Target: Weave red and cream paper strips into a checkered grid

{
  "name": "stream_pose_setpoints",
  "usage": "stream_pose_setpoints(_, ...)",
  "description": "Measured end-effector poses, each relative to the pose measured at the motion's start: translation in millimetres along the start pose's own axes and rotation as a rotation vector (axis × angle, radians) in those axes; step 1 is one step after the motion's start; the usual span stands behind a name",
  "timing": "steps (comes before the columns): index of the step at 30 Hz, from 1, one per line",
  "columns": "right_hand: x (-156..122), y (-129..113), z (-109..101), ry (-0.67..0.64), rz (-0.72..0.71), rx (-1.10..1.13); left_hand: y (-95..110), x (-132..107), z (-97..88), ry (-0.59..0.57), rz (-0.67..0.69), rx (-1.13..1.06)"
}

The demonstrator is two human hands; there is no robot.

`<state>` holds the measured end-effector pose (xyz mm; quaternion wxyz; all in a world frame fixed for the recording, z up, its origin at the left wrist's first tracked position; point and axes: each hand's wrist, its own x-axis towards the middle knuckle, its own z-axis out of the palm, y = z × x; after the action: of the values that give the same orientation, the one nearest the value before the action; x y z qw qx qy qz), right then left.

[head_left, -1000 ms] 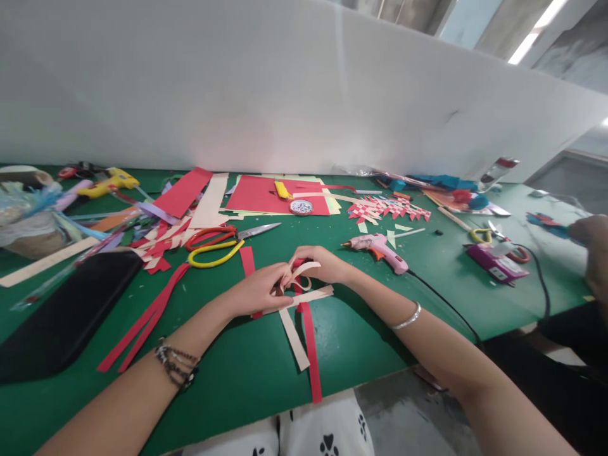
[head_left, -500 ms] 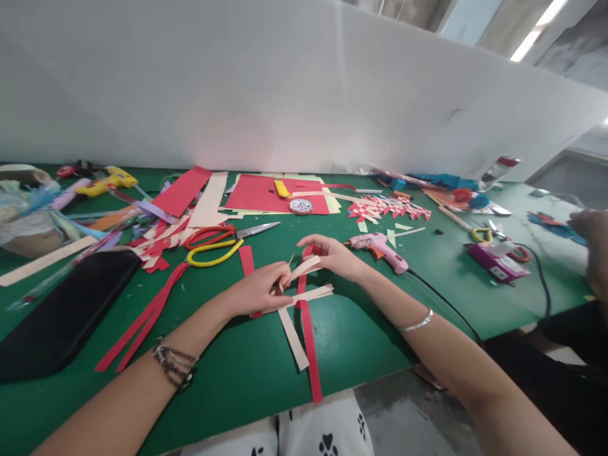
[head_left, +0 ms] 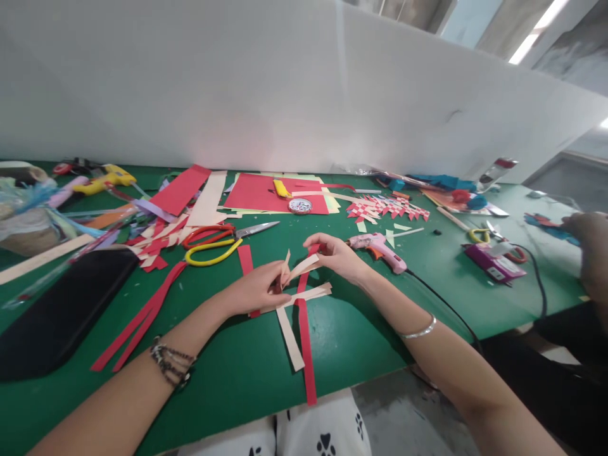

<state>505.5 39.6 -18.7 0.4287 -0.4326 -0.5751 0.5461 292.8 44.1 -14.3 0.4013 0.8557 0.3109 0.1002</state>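
Observation:
On the green table (head_left: pixel 237 373) my left hand (head_left: pixel 256 290) pinches the crossing of red and cream paper strips (head_left: pixel 298 316). A cream strip (head_left: pixel 304 266) runs from that pinch up to my right hand (head_left: pixel 335 253), whose fingers are closed on its far end together with a red strip. One long red strip (head_left: pixel 306 354) and one cream strip (head_left: pixel 289 339) trail from the crossing toward the table's near edge.
Scissors with red and yellow handles (head_left: pixel 213 244) lie just behind my left hand, a pink glue gun (head_left: pixel 377 247) with its cord right of my right hand. A woven red-and-cream piece (head_left: pixel 387 208), red sheets (head_left: pixel 266 193), scrap strips and a black case (head_left: pixel 61 310) surround them. Another person's hand (head_left: pixel 586 247) is at far right.
My right hand has drawn the curled cream strip out straight, moving up and to the right. My left hand has kept its pinch in place.

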Motion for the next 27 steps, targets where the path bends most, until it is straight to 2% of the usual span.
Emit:
stream_pose_setpoints(6, -6.1, -1.5, -3.9, -0.057, 0.047, -0.004, -1.3, 1.1, 0.5, 0.012, 0.052, 0.002)
stream_pose_setpoints(13, -10.6, -2.9, -10.1, -0.034, 0.016, -0.018, -2.4, 1.6, 0.1, -0.032, 0.121, -0.049)
stream_pose_setpoints(22, -10.3, -4.5, -9.9, -0.047, -0.026, 0.048, 0.1, 1.2, -0.3, -0.015, 0.082, -0.005)
stream_pose_setpoints(27, -11.9, -7.8, -10.7, -0.063, -0.051, 0.014, -2.6, 2.2, 0.1, -0.013, 0.085, 0.018)
